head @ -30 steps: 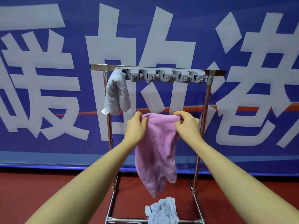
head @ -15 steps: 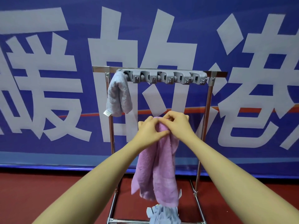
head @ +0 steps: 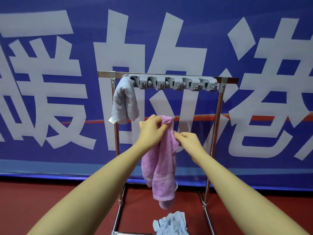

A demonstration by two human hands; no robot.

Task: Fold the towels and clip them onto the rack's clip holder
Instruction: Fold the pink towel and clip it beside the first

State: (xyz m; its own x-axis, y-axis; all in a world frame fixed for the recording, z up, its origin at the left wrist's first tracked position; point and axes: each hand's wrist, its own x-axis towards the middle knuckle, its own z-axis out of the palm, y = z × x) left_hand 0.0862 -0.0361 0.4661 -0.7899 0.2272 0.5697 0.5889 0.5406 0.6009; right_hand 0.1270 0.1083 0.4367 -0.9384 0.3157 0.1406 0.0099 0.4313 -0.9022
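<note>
1. In the head view, we see our left hand (head: pixel 150 131) gripping the bunched top of the pink towel (head: pixel 160 167), which hangs in front of the rack (head: pixel 218 116), below its clip holder (head: pixel 171 83).
2. Our right hand (head: pixel 189 139) pinches the towel's right edge, just below the left hand.
3. A grey towel (head: pixel 124 100) hangs clipped at the holder's left end; the clips to its right are free.
4. A pale blue towel (head: pixel 171 224) lies crumpled on the red floor (head: pixel 50 200), near the rack's base.

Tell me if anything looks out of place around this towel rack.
One thing: a pale blue cloth lies crumpled on the red floor by the rack's base, neither folded nor clipped. The grey towel hangs from the clip holder.
</note>
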